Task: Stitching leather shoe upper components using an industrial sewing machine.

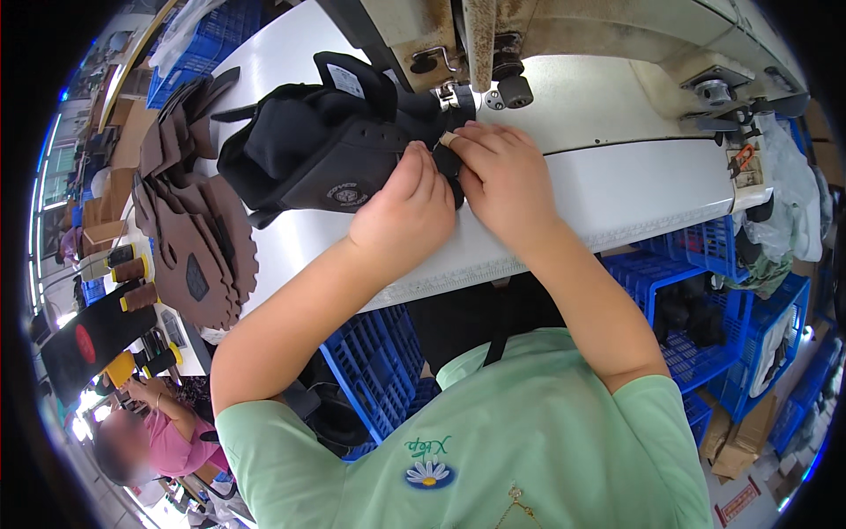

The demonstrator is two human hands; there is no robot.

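A black shoe upper (304,145) lies on the white sewing machine table (352,273), with a round printed mark on its side and a pale label on its tongue. My left hand (405,207) is closed on its right end, fingertips pressed together. From the other side, my right hand (507,172) pinches the same end, a tan band around one finger. Between my hands a small black part of the upper shows; the fingertips partly hide it. Just beyond them is the presser foot (451,95) of the sewing machine (608,40).
Brown cut shoe pieces (198,238) are stacked at the table's left edge. Thread spools (132,271) stand farther left, near a person in pink (181,441). Blue crates (696,331) sit below on the right, and another blue crate (370,366) is under the table.
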